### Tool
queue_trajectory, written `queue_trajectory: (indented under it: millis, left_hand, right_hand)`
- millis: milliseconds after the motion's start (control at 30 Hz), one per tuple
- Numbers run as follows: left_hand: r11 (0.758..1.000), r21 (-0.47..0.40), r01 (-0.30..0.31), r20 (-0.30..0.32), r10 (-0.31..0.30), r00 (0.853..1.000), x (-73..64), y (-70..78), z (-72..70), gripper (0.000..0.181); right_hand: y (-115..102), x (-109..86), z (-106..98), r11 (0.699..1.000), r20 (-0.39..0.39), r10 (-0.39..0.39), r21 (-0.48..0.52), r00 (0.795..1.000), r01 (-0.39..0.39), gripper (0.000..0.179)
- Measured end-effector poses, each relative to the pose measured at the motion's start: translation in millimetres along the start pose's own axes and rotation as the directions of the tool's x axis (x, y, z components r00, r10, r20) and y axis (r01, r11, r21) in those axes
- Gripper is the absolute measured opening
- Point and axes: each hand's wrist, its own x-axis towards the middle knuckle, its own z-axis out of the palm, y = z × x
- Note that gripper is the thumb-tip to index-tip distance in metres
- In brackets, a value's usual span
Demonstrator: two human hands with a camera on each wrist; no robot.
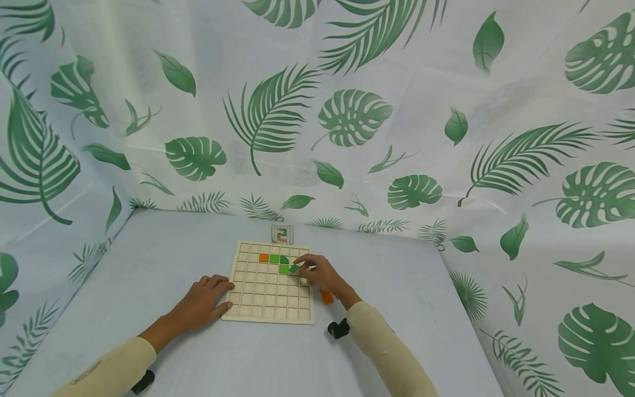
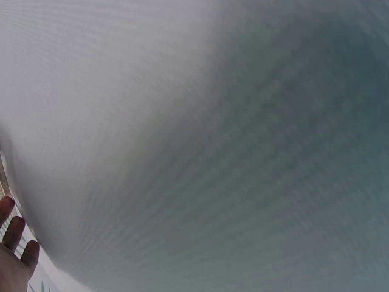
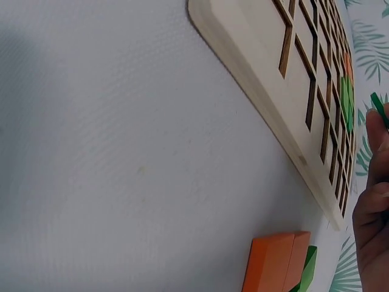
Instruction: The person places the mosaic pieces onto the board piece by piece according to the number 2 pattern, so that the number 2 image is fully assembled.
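Observation:
A square wooden grid board [image 1: 268, 312] lies on the table. My left hand [image 1: 203, 298] rests at its left edge with the fingers spread; in the left wrist view only a few fingertips [image 2: 13, 234] show. Between thumb and fingers of my right hand [image 1: 317, 271] is a small dark green tile [image 1: 294, 268], held over the upper right part of the grid. That tile [image 3: 379, 106] stands tilted in the right wrist view. An orange tile [image 1: 264, 257], a light green tile [image 1: 274, 258] and a dark green round-cornered tile [image 1: 284, 259] sit in one row. Another light green tile [image 1: 284, 268] sits below them.
Orange blocks [image 3: 270, 263] and a green piece [image 3: 310, 267] lie right of the board, partly behind my right wrist in the head view. A small patterned card [image 1: 283, 234] is beyond the far edge. Leaf-printed sheets [image 1: 297, 110] enclose the white table [image 1: 188, 242].

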Motion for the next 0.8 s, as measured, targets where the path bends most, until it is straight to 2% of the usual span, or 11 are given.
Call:
queue_trajectory:
  millis: [233,567,800]
  left_hand:
    - [1.0,-0.001,0.004,0.006,-0.004,1.0,0.1,1.6,-2.0,0.042]
    - [1.0,0.004,0.002,0.01,-0.002,1.0,-0.2,0.8,-0.1,0.043]
    - [1.0,-0.001,0.0,0.009,0.0,1.0,0.0,0.8,-0.8,0.043]
  right_hand:
    - [-1.0,4.3,6.7,0.999,0.038,-0.019,-0.03,0.999,0.02,0.026]
    - [-6.1,7.5,15.4,0.99,0.061,-0.043,-0.129,0.997,0.05,0.025]
    - [-10.8,7.9,19.0,0.984,0.066,-0.1,-0.143,0.993,0.108,0.02]
